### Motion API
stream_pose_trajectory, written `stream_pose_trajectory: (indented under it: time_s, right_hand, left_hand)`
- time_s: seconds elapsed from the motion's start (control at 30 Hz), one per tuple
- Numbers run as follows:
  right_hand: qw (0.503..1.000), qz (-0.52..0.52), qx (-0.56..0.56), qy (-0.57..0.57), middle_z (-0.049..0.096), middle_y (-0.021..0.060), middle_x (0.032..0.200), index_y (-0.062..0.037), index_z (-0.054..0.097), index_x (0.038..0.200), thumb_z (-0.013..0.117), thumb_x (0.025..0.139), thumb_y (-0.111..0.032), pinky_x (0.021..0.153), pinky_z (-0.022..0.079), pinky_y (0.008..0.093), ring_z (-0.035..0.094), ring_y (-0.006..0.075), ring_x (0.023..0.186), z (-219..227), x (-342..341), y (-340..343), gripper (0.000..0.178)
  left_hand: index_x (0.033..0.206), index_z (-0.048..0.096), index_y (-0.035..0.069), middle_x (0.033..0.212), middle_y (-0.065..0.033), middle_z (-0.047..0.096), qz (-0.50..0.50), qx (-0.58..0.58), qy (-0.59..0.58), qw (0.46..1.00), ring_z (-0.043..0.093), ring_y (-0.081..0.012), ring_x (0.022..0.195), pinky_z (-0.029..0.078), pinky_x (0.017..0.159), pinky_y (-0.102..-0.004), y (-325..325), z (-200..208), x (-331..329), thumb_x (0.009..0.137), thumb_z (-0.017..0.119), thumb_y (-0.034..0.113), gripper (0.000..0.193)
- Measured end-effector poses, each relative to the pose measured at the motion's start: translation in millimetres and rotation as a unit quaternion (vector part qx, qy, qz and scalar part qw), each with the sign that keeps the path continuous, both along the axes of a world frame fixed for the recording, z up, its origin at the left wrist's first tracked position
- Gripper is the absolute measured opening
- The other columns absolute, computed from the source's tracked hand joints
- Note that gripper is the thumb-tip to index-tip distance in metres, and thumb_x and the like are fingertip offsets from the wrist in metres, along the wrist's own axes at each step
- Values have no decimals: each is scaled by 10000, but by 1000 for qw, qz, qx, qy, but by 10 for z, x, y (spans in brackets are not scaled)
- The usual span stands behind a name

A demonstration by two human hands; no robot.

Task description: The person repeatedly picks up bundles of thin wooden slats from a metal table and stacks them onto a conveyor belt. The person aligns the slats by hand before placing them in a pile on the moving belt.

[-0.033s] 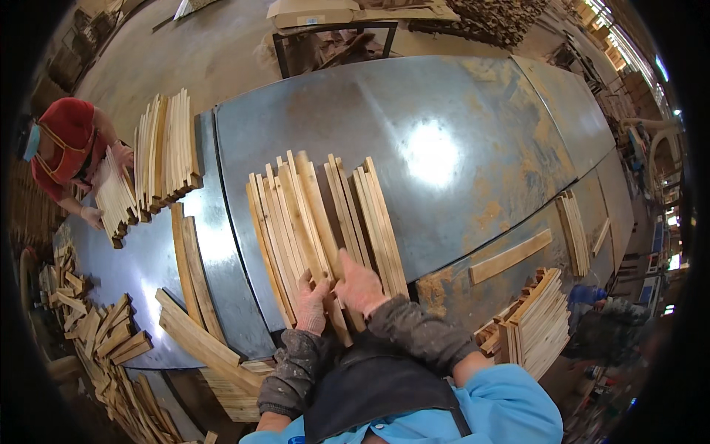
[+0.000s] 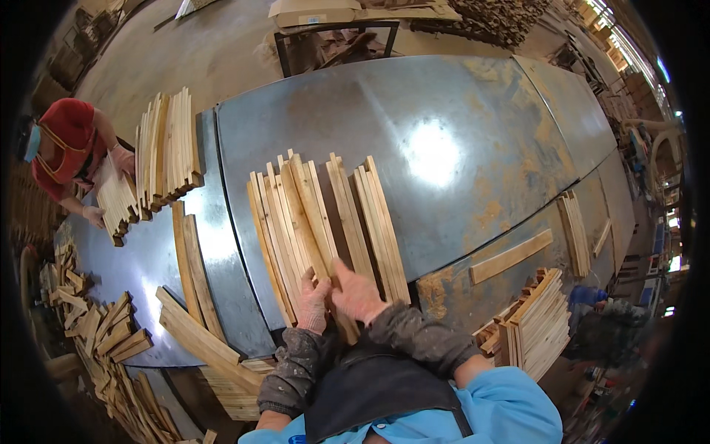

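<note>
A row of long pale wooden slats (image 2: pixel 318 222) lies side by side on the big grey metal table (image 2: pixel 458 133). The left hand (image 2: pixel 313 302) and right hand (image 2: pixel 358 294) rest flat on the near ends, fingers together, gripping nothing.

A broad grey metal counter (image 2: pixel 458 118) fills the workshop, its surface rust-stained and catching a bright glare of overhead light. Beyond it lies a dusty concrete floor (image 2: pixel 222 44) with a black metal frame (image 2: pixel 336 29) standing on it (timber heaped behind). Daylight enters through windows (image 2: pixel 629 44) along the right.
</note>
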State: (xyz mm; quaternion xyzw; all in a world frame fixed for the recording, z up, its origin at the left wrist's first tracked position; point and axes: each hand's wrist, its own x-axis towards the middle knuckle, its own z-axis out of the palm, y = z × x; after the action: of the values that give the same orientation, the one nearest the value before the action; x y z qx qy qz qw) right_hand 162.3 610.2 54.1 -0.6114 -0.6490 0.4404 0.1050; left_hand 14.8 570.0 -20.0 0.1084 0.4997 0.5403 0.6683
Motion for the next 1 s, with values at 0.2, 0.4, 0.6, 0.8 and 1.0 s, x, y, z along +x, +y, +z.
stream_pose_trajectory:
  time_s: [0.2,0.4,0.6,0.8,1.0]
  right_hand:
    - [969,21,-111,220,712,276,1374,-65,361,1692,719,970,-255,1012,574,448,719,401,1212,-57,-36,-421,828]
    - [958,120,-206,158,702,261,1418,-13,417,1658,722,980,-258,1117,525,418,689,360,1298,-324,-175,-782,783]
    - [884,98,-423,171,730,165,1336,13,440,1653,738,1001,-236,932,583,351,705,234,1086,-542,-283,-1235,759]
    - [875,3,-454,167,719,104,1217,-1,411,1678,733,1017,-199,787,579,313,652,170,924,-547,-648,-1293,761]
    - [881,-34,-440,168,707,84,1147,10,417,1668,730,1017,-186,767,571,307,641,155,904,-586,-851,-1273,749]
  left_hand:
    - [1456,459,18,1144,-147,670,-2,-40,20,999,717,-241,908,632,751,-396,-168,323,-227,988,731,85,546]
    - [1328,529,19,1000,-101,653,63,-41,209,975,676,-207,774,594,667,-360,-397,249,-1206,929,768,129,478]
    - [1534,531,6,1002,-76,670,-24,-81,263,961,665,-173,820,586,714,-358,55,-248,-1862,913,818,225,718]
    - [1662,413,74,1426,-233,660,-307,-127,540,773,618,-403,1344,518,1144,-472,394,-487,-1691,771,940,575,1150]
    - [1636,442,86,1490,-217,629,-281,-82,507,810,590,-396,1392,499,1173,-473,298,-451,-1821,713,985,534,1162]
